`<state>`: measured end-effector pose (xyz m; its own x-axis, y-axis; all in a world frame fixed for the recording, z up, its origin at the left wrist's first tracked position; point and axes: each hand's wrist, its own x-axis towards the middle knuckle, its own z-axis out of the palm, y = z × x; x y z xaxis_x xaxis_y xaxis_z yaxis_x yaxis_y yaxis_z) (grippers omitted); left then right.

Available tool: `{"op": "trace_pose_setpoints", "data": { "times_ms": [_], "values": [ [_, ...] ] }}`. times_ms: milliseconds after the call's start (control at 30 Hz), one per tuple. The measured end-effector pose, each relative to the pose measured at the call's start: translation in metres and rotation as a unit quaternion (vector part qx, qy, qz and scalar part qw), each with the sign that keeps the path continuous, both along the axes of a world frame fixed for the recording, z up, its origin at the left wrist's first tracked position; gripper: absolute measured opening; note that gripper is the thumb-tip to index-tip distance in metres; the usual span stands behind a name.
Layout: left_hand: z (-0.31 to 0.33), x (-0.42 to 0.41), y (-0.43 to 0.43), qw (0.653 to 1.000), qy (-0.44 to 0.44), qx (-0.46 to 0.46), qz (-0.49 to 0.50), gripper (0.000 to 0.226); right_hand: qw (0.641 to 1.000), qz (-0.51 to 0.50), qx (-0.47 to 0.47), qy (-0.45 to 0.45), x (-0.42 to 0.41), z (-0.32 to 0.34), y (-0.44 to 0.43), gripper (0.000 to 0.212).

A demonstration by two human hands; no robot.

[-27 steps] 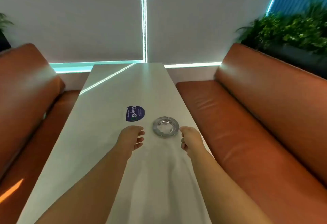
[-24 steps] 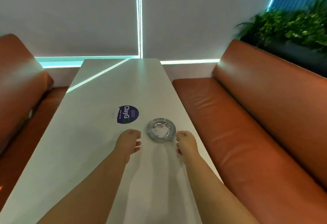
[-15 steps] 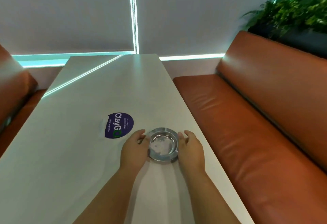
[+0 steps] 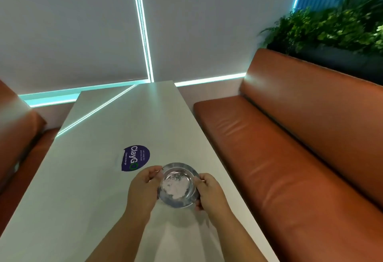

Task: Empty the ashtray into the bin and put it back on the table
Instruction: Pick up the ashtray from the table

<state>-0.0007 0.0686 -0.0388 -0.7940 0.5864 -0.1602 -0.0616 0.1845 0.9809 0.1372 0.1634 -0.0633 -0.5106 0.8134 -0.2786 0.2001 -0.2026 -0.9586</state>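
Note:
A round metal ashtray [image 4: 178, 185] with pale ash and dark specks in its bowl is held between both hands, a little above the white table [image 4: 87, 179], casting a shadow below it. My left hand [image 4: 143, 189] grips its left rim. My right hand [image 4: 209, 193] grips its right rim. No bin is in view.
A dark blue round sticker [image 4: 135, 158] lies on the table just beyond my left hand. Brown leather benches stand on the right [image 4: 290, 158] and the left [image 4: 16, 137]. A planter with green plants [image 4: 331, 29] sits behind the right bench. White blinds close off the far end.
Both hands reached forward from either side of the ashtray, closed on its rim and lifted it slightly off the table toward me.

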Motion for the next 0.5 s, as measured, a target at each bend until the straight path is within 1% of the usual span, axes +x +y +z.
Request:
{"op": "trace_pose_setpoints", "data": {
  "times_ms": [133,233,367,500],
  "values": [
    [0.054,0.051,-0.059,0.999,0.005,0.005,-0.042,0.016,0.998,0.026,-0.021,0.047,0.067,0.049,-0.053,0.018],
    [0.083,0.099,-0.106,0.997,0.028,0.008,-0.075,0.015,0.998,0.029,-0.012,0.057,0.123,0.081,-0.097,0.015],
    [0.106,0.162,-0.152,0.993,0.056,0.022,-0.100,0.022,0.998,0.020,0.016,0.051,0.192,0.113,-0.148,0.015],
    [0.109,0.210,-0.176,0.989,0.052,0.026,-0.134,0.021,0.998,-0.009,0.031,0.061,0.250,0.123,-0.185,0.016]
  ]
}}
